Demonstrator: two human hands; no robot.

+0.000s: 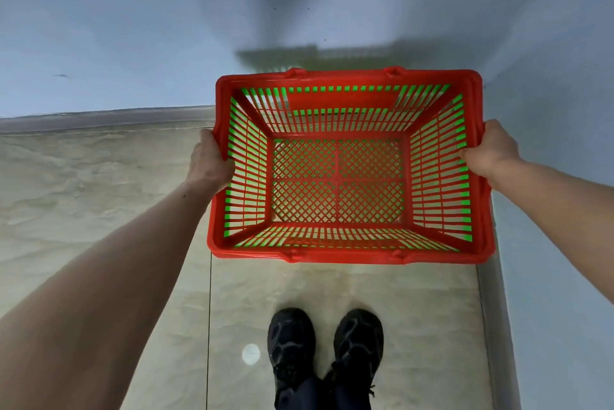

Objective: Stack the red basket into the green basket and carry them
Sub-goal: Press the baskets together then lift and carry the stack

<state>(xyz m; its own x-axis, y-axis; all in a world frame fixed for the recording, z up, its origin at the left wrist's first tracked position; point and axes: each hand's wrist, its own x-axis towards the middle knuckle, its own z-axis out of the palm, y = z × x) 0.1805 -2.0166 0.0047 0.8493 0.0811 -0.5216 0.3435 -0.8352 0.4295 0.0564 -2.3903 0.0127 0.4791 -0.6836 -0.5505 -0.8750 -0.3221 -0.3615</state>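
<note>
The red basket (349,253) sits nested inside the green basket (463,130), whose bright green plastic shows only through the red slats and mesh floor. The stacked pair hangs in the air in front of me, above the tiled floor. My left hand (209,162) grips the left rim, thumb over the edge. On the opposite side my right hand (490,150) holds the right rim the same way. Both handles lie folded down along the long sides.
A pale blue-grey wall (133,27) stands right behind the baskets, and another wall (564,276) runs along the right, forming a corner. Beige floor tiles (99,177) spread to the left. My two black shoes (325,350) stand just below the baskets.
</note>
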